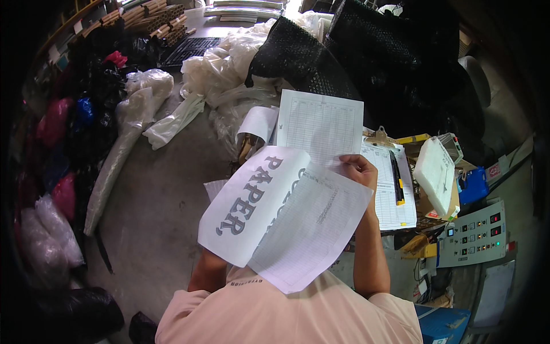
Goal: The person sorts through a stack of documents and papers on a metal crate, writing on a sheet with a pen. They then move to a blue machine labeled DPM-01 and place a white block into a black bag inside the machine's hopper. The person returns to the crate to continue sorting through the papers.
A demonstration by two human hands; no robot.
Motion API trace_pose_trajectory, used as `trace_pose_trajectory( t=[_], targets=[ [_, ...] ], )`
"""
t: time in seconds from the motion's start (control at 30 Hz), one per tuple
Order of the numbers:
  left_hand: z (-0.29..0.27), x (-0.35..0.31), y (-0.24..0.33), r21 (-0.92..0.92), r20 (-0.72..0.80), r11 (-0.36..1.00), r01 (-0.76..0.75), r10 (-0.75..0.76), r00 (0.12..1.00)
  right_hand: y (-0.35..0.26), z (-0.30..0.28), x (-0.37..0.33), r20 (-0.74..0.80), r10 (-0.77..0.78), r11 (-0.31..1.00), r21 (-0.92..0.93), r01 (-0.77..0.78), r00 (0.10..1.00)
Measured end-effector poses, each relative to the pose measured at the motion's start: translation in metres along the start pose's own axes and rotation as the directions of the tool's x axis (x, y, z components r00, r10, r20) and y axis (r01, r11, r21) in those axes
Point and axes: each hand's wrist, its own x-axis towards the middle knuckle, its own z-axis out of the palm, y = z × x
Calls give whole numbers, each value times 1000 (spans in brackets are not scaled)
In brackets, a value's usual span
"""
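Shirt: a pale pink shirt [275,318] fills the lower edge, nearest the camera, with both bare forearms rising out of it.
Left hand: hidden under the papers; only the left forearm [207,274] shows below them, so whether its fingers are open or closed cannot be told.
Ruled form: a white sheet with fine ruled lines [312,229] lies tilted on top of the stack, in front of the person's chest.
Lettered sheet: a white sheet with large grey block letters [246,200] sits partly beneath the ruled form, on its left side.
Right hand: the right hand [358,170] is at the upper right corner of the ruled form, fingers curled together and pinched on the paper's edge.
Table sheet: a third sheet printed with a grid table [321,126] stands up behind the hand.
Clipboard: a clipboard with a lined form [385,189] rests just right of the hand, a black and yellow pen [397,179] lying on it.
Control panel: a grey box with switches and lamps [478,232] sits further right.
Floor: grey concrete [154,195] on the left, with clear plastic bags [143,97] and black netting [355,51] beyond.
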Motion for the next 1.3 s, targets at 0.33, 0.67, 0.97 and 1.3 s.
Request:
trace_pose_trajectory(
  t=[0.33,0.67,0.97,1.3],
  targets=[
    [0,2,-1,4,2,1000,4,-4,1000,12,-2,3,3,-177,984,-12,177,984],
    [1,2,-1,31,11,1000,-4,4,1000,4,-17,11,-89,-128,987,89,136,988],
    [-4,11,25,201,120,971,-131,109,987,-6,-60,21,-130,-380,921,-147,361,916],
    [21,31,90,808,168,589,-28,-185,968,18,-47,23,-49,-221,951,210,226,974]
  ],
)
